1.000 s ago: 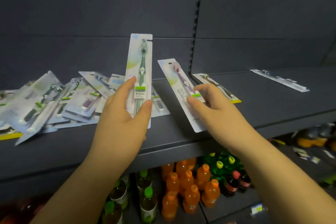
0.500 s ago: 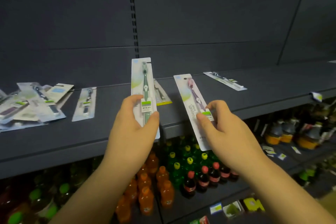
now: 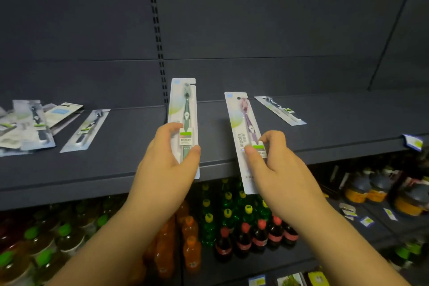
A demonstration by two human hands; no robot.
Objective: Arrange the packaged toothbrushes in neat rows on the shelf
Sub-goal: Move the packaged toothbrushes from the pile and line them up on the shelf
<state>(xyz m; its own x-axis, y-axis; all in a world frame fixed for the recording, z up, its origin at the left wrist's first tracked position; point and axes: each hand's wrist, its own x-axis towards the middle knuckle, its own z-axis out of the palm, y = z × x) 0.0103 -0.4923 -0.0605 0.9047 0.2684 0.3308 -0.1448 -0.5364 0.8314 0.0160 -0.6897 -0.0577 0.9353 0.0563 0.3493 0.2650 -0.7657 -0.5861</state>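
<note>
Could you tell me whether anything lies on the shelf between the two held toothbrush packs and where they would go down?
Nothing visible does. The shelf is bare behind the green pack and the purple pack; the lone pack lies farther right.

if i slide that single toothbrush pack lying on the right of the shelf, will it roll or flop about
The toothbrush pack probably won't roll: it lies flat on the shelf, a long thin card. It likely slides easily and feels light, being so slim. Pushed at one end, it may well swivel rather than travel straight.
</note>
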